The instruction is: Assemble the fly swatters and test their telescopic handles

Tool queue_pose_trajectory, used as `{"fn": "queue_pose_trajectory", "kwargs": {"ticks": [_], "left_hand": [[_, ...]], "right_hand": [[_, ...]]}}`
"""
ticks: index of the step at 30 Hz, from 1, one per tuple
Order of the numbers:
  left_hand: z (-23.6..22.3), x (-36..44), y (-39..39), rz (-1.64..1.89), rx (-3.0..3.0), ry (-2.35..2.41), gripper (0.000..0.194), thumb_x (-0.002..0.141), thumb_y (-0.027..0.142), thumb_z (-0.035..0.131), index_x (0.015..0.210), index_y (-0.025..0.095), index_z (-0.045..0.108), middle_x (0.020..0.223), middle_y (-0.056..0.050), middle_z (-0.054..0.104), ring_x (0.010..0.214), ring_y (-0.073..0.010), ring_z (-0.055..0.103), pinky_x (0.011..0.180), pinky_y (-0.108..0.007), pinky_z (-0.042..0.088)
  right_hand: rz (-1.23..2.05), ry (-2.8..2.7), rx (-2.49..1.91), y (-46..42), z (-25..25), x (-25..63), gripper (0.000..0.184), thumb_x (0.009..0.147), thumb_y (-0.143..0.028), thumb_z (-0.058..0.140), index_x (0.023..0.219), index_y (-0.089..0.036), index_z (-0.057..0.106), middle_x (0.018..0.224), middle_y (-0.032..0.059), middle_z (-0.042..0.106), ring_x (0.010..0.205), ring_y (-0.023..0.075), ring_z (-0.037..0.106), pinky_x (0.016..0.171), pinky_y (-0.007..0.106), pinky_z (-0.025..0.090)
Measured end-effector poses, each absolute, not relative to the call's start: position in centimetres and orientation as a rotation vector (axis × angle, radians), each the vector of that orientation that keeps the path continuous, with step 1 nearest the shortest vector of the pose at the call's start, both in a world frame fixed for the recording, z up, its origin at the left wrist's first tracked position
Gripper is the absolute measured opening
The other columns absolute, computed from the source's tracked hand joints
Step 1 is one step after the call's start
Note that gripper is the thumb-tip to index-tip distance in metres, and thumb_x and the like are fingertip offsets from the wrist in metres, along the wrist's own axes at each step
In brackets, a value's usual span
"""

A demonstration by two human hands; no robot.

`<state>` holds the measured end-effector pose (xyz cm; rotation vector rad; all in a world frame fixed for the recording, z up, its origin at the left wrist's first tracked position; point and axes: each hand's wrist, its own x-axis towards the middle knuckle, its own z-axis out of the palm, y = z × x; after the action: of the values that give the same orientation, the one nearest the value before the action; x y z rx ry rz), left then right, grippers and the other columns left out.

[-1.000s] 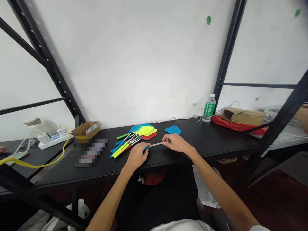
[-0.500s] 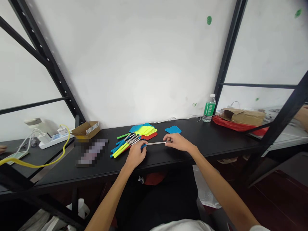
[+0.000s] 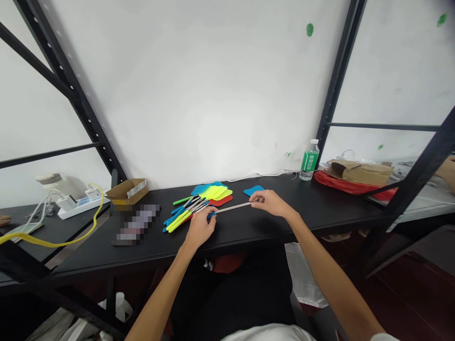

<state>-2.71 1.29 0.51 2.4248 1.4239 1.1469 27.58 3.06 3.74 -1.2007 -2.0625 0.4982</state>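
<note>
My left hand (image 3: pixel 199 228) is closed on the blue grip of a thin metal rod (image 3: pixel 232 207) that lies just above the black table (image 3: pixel 249 227). My right hand (image 3: pixel 270 202) pinches the rod's far end, close to a loose blue swatter head (image 3: pixel 253 190). Just left of the rod lies a pile of fly swatters (image 3: pixel 199 202) with blue, yellow, green and red heads and handles.
A small cardboard box (image 3: pixel 127 190) stands at the left of the table. A green-labelled water bottle (image 3: pixel 309 160) stands at the back right. A cardboard package on red plastic (image 3: pixel 355 176) lies on the neighbouring table. Black rack posts frame both sides. A yellow cable (image 3: pixel 53 237) crosses the left table.
My right hand has slid outward along the rod toward the blue head, and the rod now shows longer. My left hand has shifted slightly left with the blue grip.
</note>
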Motion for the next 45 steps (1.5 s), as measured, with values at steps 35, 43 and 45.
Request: {"fn": "queue_pose_trajectory", "kwargs": {"ticks": [35, 43, 45], "left_hand": [[1.0, -1.8, -0.3, 0.983, 2.664, 1.439, 0.027, 0.096, 0.041, 0.051, 0.11, 0.027, 0.068, 0.107, 0.0, 0.074, 0.091, -0.0202, 0.069, 0.073, -0.028, 0.048], [1.0, -1.8, -0.4, 0.966, 2.676, 1.415, 0.028, 0.096, 0.042, 0.051, 0.112, 0.026, 0.068, 0.107, -0.001, 0.074, 0.092, -0.0195, 0.068, 0.076, -0.027, 0.048], [1.0, -1.8, -0.4, 0.957, 2.685, 1.408, 0.028, 0.097, 0.043, 0.049, 0.109, 0.026, 0.069, 0.105, -0.001, 0.074, 0.092, -0.0191, 0.068, 0.077, -0.027, 0.048]], "right_hand": [[0.783, -2.049, -1.024, 1.7, 4.4, 25.6, 0.022, 0.088, -0.038, 0.06, 0.092, -0.019, 0.069, 0.077, 0.0041, 0.075, 0.062, 0.0147, 0.063, 0.061, 0.027, 0.05], [0.792, -2.113, -0.995, 1.8, 3.5, 24.6, 0.027, 0.092, -0.043, 0.057, 0.096, -0.019, 0.069, 0.077, 0.0046, 0.074, 0.064, 0.0154, 0.064, 0.062, 0.028, 0.049], [0.791, -2.114, -0.993, 1.8, 3.5, 24.5, 0.027, 0.092, -0.042, 0.057, 0.097, -0.019, 0.069, 0.076, 0.0044, 0.074, 0.065, 0.0157, 0.064, 0.062, 0.028, 0.049]]}}
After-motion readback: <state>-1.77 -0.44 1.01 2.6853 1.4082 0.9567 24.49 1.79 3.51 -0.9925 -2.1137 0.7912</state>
